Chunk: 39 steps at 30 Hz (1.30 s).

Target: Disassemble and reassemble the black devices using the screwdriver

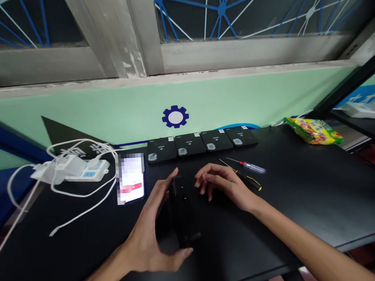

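My left hand (157, 227) grips a black device (183, 213) by its edges, thumb at the near end and fingers at the far end. The device stands on its side, and its dark face blends into the table, so its details are hard to make out. Just right of it, my right hand (223, 181) hovers with bent fingers partly spread; no object shows in them. Behind that hand lie a black-and-yellow screwdriver (252, 182), partly hidden by it, and a screwdriver with a clear handle and red collar (252, 167).
Several flat black boxes (189, 144) with labels line the wall. A lit phone (131, 178) lies left of my left hand. Farther left are a white power strip (90, 171) and a loose white cable (80, 212). A yellow-green snack bag (315, 131) sits at the back right of the black table (321, 204).
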Each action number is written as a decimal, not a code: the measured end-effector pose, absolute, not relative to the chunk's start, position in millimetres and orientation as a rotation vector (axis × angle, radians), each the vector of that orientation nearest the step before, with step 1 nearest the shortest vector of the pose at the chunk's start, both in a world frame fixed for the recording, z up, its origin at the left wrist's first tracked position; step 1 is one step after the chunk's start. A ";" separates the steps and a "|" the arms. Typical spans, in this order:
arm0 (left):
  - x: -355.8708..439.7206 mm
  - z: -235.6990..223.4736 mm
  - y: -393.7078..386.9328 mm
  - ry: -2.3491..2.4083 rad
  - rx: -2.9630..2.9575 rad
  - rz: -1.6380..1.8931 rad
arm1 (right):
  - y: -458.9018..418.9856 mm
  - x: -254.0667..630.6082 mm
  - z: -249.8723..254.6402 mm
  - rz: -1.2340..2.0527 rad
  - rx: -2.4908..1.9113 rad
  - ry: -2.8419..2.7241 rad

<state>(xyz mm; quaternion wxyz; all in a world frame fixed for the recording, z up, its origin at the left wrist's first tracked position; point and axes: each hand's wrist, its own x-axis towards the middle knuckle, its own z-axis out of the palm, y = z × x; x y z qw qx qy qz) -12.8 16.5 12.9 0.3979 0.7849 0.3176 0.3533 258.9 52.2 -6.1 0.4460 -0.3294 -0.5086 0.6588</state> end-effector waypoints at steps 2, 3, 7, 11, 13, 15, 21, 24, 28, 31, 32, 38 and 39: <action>-10.2 17.8 15.9 0.884 2.043 0.871 | 50.2 258.6 -5.1 1.684 -0.795 -1.286; -8.9 19.4 15.7 0.922 2.064 0.857 | 49.1 258.5 -4.6 1.706 -0.785 -1.299; -6.3 19.3 16.5 0.996 2.135 0.767 | 46.5 258.0 -2.1 1.725 -0.804 -1.310; -5.6 17.8 17.8 0.995 2.160 0.737 | 46.7 256.7 1.4 1.682 -0.879 -1.357; -4.9 18.3 17.4 0.986 2.157 0.730 | 46.8 256.3 2.6 1.659 -0.899 -1.389; -3.9 18.7 16.4 0.986 2.152 0.718 | 46.5 256.3 2.8 1.652 -0.898 -1.402; -2.8 13.0 13.6 1.018 2.161 0.660 | 44.9 256.0 -1.7 1.668 -0.942 -1.430; -3.8 8.3 12.8 1.043 2.155 0.644 | 44.6 255.4 -3.1 1.620 -0.997 -1.465; -5.6 5.0 12.8 1.073 2.097 0.613 | 45.0 256.0 -3.9 1.557 -1.047 -1.518; -6.4 5.1 13.4 1.104 2.054 0.630 | 46.2 258.7 -5.1 1.498 -1.100 -1.543; -6.6 5.4 13.6 1.116 2.045 0.636 | 46.9 260.0 -5.6 1.460 -1.121 -1.557; -6.7 4.3 13.8 1.148 2.027 0.651 | 51.4 267.3 -5.7 1.192 -1.271 -1.642; -6.8 3.6 13.8 1.151 2.016 0.647 | 51.6 267.5 -5.1 1.134 -1.293 -1.663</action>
